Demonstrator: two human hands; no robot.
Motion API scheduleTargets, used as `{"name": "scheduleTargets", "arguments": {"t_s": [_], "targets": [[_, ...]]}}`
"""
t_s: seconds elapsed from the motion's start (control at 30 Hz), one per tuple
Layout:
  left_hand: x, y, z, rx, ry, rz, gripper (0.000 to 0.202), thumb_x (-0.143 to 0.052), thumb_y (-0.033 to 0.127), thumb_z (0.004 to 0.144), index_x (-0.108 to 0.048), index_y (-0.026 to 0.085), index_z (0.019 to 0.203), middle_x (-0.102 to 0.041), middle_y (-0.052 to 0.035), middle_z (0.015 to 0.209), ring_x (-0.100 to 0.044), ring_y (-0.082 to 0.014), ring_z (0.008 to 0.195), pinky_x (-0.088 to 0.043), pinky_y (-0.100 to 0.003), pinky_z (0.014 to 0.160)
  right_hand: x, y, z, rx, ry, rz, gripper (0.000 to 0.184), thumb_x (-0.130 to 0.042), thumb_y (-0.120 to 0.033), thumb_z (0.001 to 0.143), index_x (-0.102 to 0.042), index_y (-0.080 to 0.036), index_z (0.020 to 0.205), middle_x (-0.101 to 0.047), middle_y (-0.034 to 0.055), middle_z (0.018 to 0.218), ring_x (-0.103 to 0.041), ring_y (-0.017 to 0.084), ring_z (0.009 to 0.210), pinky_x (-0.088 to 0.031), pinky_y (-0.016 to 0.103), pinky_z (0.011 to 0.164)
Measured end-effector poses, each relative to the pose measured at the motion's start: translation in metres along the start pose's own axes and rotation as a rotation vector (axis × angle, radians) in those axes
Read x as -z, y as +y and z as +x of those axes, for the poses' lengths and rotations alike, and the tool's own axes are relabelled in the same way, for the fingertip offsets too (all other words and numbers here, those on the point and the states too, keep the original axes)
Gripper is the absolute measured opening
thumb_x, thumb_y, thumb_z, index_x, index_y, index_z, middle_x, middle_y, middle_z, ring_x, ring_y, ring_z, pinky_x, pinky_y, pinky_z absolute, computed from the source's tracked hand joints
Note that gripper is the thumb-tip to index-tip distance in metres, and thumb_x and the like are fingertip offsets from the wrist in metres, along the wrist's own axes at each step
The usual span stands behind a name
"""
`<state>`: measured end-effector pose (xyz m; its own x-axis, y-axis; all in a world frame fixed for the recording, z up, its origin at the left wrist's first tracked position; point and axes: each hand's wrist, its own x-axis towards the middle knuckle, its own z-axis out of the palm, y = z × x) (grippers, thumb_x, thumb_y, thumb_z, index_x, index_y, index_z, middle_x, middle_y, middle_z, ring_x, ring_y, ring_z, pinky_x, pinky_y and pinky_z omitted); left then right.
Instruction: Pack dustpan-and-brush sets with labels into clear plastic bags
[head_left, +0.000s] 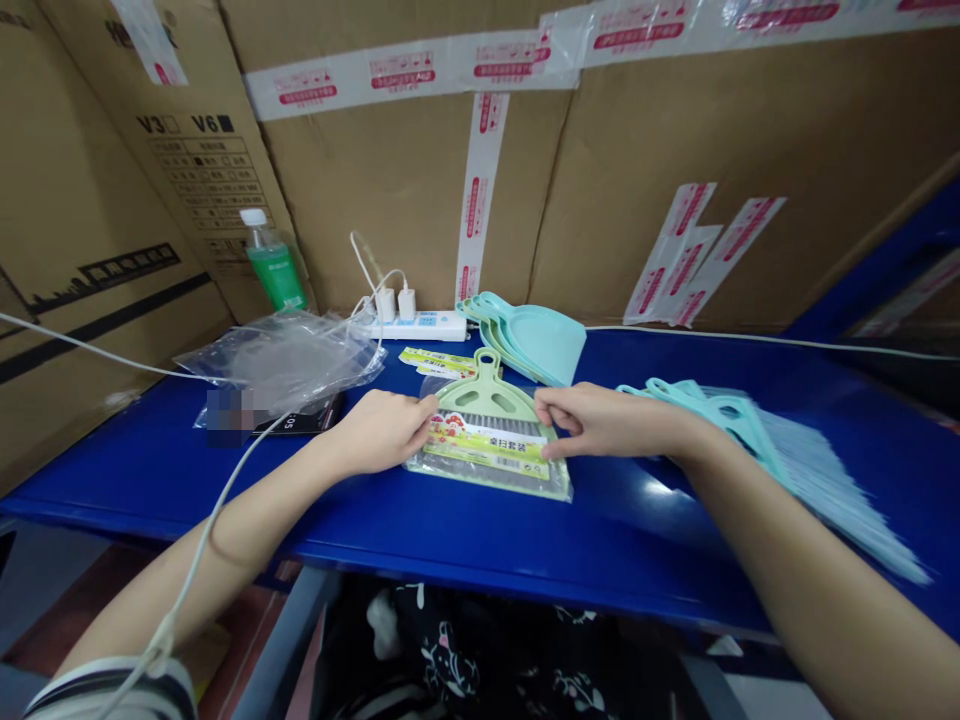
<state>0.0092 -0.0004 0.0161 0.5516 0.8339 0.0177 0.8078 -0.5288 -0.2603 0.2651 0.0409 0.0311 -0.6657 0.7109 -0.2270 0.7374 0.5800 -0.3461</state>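
A light green dustpan and brush set (489,382) lies flat on the blue table, handle pointing away from me. Clear plastic film wraps it, and a yellow and white printed label (487,446) crosses the grey bristles. My left hand (386,430) is closed at the set's left edge, its fingers pinching the film there. On the opposite edge, my right hand (581,422) has curled fingers and its thumb on the right end of the label. The fingertips of both hands are partly hidden.
Stacked turquoise dustpans (544,340) lie behind the set, beside loose labels (435,362). Brushes with pale bristles (832,480) are at right. Clear plastic bags (292,355), a green bottle (276,268) and a power strip (431,326) stand at left and back. A white cable crosses my left arm.
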Motion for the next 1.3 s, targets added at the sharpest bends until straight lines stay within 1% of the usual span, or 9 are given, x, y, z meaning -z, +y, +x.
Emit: {"name": "scheduleTargets", "arguments": {"t_s": [0.17,0.4,0.5,0.6,0.7,0.83,1.0,1.13,1.3], "targets": [[0.001,0.001,0.0,-0.021,-0.013,0.0,0.023,-0.034,0.024,0.092,-0.055,0.015,0.087,-0.062,-0.0032,0.062,-0.06,-0.0193,0.055,-0.037,-0.027,0.05,-0.001,-0.001,0.002,-0.118,0.018,0.019,0.029,-0.048,-0.049,0.078,-0.034,-0.025,0.072,-0.049,-0.0011,0.06,-0.046,0.016,0.057,-0.033,0.029,0.054],[0.004,0.003,-0.001,-0.143,0.016,-0.047,0.028,-0.03,0.025,0.096,-0.054,0.017,0.083,-0.058,-0.0006,0.058,-0.059,-0.0176,0.054,-0.034,-0.026,0.05,-0.001,-0.008,0.004,-0.215,0.066,-0.127,0.022,-0.042,-0.038,0.086,-0.035,-0.024,0.07,-0.053,0.0012,0.063,-0.048,0.017,0.06,-0.032,0.028,0.054],[0.004,0.004,-0.002,-0.2,0.01,-0.095,0.026,-0.03,0.023,0.095,-0.052,0.018,0.081,-0.059,-0.0002,0.06,-0.058,-0.0174,0.055,-0.033,-0.027,0.05,0.003,-0.005,0.002,-0.262,0.138,-0.183,0.019,-0.037,-0.035,0.088,-0.04,-0.023,0.073,-0.057,0.0031,0.065,-0.051,0.018,0.061,-0.031,0.028,0.054],[0.005,0.004,-0.003,-0.266,-0.003,-0.179,0.017,-0.034,0.016,0.088,-0.051,0.019,0.082,-0.06,-0.0001,0.064,-0.057,-0.0169,0.057,-0.035,-0.027,0.052,0.008,0.001,-0.001,-0.327,0.205,-0.232,0.017,-0.036,-0.031,0.089,-0.046,-0.022,0.079,-0.062,0.0066,0.072,-0.056,0.021,0.066,-0.034,0.029,0.056],[0.006,0.004,-0.005,-0.318,-0.025,-0.284,0.014,-0.042,0.011,0.076,-0.049,0.02,0.084,-0.06,0.0017,0.064,-0.055,-0.0156,0.056,-0.036,-0.025,0.053,0.009,0.004,-0.001,-0.378,0.178,-0.261,0.023,-0.035,-0.032,0.09,-0.052,-0.021,0.079,-0.065,0.0098,0.079,-0.06,0.023,0.072,-0.036,0.03,0.056],[0.005,0.003,-0.006,-0.38,-0.026,-0.382,0.018,-0.046,0.012,0.069,-0.049,0.021,0.083,-0.055,0.0045,0.059,-0.05,-0.0133,0.052,-0.034,-0.024,0.051,0.006,-0.002,0.001,-0.35,0.12,-0.25,0.029,-0.035,-0.032,0.09,-0.058,-0.021,0.075,-0.067,0.0102,0.078,-0.062,0.023,0.071,-0.037,0.03,0.055],[0.002,0.002,-0.003,-0.454,0.037,-0.419,0.015,-0.042,0.01,0.077,-0.051,0.02,0.078,-0.05,0.0044,0.057,-0.045,-0.0109,0.05,-0.031,-0.023,0.05,0.004,-0.009,0.002,-0.377,0.116,-0.244,0.024,-0.036,-0.026,0.089,-0.054,-0.021,0.075,-0.067,0.0095,0.082,-0.062,0.021,0.071,-0.036,0.028,0.055],[0.001,0.003,-0.003,-0.524,0.056,-0.455,0.018,-0.041,0.008,0.081,-0.054,0.02,0.081,-0.056,0.0028,0.066,-0.051,-0.0103,0.058,-0.034,-0.022,0.054,0.006,-0.006,0.003,-0.311,0.223,-0.112,0.022,-0.034,-0.03,0.09,-0.048,-0.021,0.076,-0.066,0.0088,0.079,-0.059,0.02,0.071,-0.039,0.029,0.06],[-0.003,0.008,-0.004,-0.565,0.142,-0.389,0.021,-0.04,0.009,0.085,-0.057,0.021,0.088,-0.062,0.0008,0.079,-0.057,-0.011,0.068,-0.039,-0.023,0.057,0.006,0.001,0.004,-0.203,0.373,0.192,0.025,-0.038,-0.043,0.089,-0.048,-0.021,0.081,-0.066,0.0076,0.083,-0.06,0.021,0.078,-0.045,0.031,0.07]]}}
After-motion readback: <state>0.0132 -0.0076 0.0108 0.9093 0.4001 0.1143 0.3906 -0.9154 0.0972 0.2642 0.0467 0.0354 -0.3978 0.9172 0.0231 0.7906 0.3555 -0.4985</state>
